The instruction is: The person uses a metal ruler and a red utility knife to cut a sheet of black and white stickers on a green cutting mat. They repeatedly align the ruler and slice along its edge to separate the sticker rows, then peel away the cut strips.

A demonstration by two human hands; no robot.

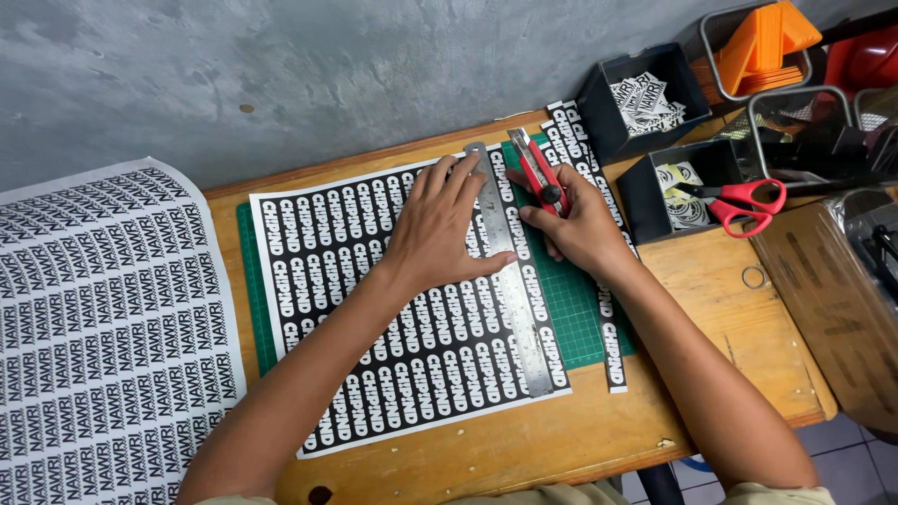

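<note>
A black-and-white printed sticker sheet [374,309] lies on a green cutting mat [575,309] on a wooden table [730,327]. A long steel ruler [514,299] runs down the sheet near its right edge. My left hand [440,229] presses flat on the sheet and ruler, fingers spread. My right hand [585,224] grips a red utility knife [538,173] with its blade against the ruler's right side near the top. A cut strip of stickers [608,346] lies on the mat to the right.
A second large printed sheet [94,327] hangs over the table's left end. Black bins [636,93] with cut stickers, red scissors [748,201], a wire basket with orange pieces [762,42] and a small metal ring [754,277] sit at the right. A grey wall is behind.
</note>
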